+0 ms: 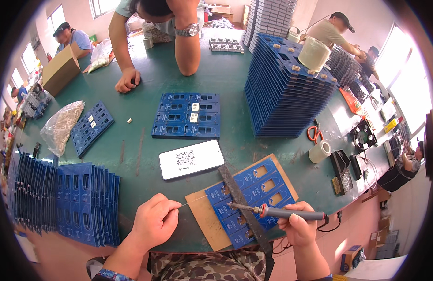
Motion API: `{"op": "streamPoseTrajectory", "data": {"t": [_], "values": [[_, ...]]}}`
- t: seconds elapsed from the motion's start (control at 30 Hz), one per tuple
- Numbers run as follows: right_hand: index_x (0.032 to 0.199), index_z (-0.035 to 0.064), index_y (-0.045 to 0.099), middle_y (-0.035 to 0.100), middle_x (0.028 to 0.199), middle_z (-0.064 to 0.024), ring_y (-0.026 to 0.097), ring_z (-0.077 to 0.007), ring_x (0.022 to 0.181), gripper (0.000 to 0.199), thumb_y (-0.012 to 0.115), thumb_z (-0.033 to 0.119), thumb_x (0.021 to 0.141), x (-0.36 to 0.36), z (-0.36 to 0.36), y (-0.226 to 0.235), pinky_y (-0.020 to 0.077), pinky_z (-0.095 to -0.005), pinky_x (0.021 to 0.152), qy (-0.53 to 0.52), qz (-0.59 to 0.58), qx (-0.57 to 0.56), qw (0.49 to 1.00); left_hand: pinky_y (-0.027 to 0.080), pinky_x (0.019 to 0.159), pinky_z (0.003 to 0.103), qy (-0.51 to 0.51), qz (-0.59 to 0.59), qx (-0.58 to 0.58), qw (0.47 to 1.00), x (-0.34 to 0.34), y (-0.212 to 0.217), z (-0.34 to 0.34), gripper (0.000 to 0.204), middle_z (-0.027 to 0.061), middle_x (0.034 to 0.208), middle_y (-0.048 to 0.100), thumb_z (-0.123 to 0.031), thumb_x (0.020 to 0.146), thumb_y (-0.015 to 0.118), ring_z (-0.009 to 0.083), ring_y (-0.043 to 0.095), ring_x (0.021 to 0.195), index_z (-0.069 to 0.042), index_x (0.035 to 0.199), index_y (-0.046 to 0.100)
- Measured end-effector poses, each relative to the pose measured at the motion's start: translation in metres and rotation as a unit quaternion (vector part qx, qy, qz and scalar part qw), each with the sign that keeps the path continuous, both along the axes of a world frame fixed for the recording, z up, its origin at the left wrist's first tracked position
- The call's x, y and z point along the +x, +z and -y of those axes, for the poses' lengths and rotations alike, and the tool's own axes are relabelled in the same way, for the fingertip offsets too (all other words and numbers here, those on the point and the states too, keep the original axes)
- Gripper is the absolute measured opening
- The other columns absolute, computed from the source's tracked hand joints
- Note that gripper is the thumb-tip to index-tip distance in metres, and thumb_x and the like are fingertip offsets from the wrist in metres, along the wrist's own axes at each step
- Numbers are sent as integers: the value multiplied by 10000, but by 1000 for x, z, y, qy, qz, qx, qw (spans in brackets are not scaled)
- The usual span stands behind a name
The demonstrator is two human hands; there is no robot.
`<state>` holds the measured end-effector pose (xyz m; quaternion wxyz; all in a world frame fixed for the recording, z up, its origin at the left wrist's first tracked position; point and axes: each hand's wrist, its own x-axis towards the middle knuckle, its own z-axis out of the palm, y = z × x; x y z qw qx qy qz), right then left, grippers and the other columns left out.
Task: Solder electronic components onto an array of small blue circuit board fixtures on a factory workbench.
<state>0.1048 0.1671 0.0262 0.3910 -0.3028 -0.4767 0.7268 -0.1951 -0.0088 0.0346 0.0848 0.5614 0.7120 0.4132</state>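
The right hand [298,227] grips a soldering iron [277,213], tip on the blue circuit panel [251,196], while the left hand [153,222] pinches thin solder wire [193,201].

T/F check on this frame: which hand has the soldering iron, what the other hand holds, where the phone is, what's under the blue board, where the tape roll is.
1. The right hand holds the soldering iron. True.
2. The left hand is empty. False: it pinches a thin solder wire that runs toward the iron's tip.
3. The phone lies screen up on the green table. True.
4. The blue board being worked on lies straight on the table. False: it sits on a brown backing board, with a dark bar across it.
5. The tape roll sits at the left, by the leaning blue panels. False: it is on the right, near the orange scissors.
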Motion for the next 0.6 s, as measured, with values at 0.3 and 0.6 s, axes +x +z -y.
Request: {"op": "streamPoseTrajectory", "data": {"t": [0.3, 0.6], "values": [[1057, -46, 619, 689, 850, -193, 682, -214, 676, 267, 698, 92, 843, -4, -5, -6, 557, -280, 593, 31, -49, -14, 998, 389, 488, 295, -6, 6, 21, 1000, 0, 1, -3, 142, 70, 695, 535, 57, 752, 636, 179, 508, 551, -17, 872, 657], [1072, -41, 594, 670, 888, -180, 653, -210, 740, 335, 667, 219, 873, 20, -15, 2, 528, -307, 652, -59, -98, 35, 993, 436, 494, 332, 30, 1, 14, 999, -1, -5, -2, 158, 92, 697, 551, 52, 733, 642, 238, 553, 557, -36, 864, 657]]}}
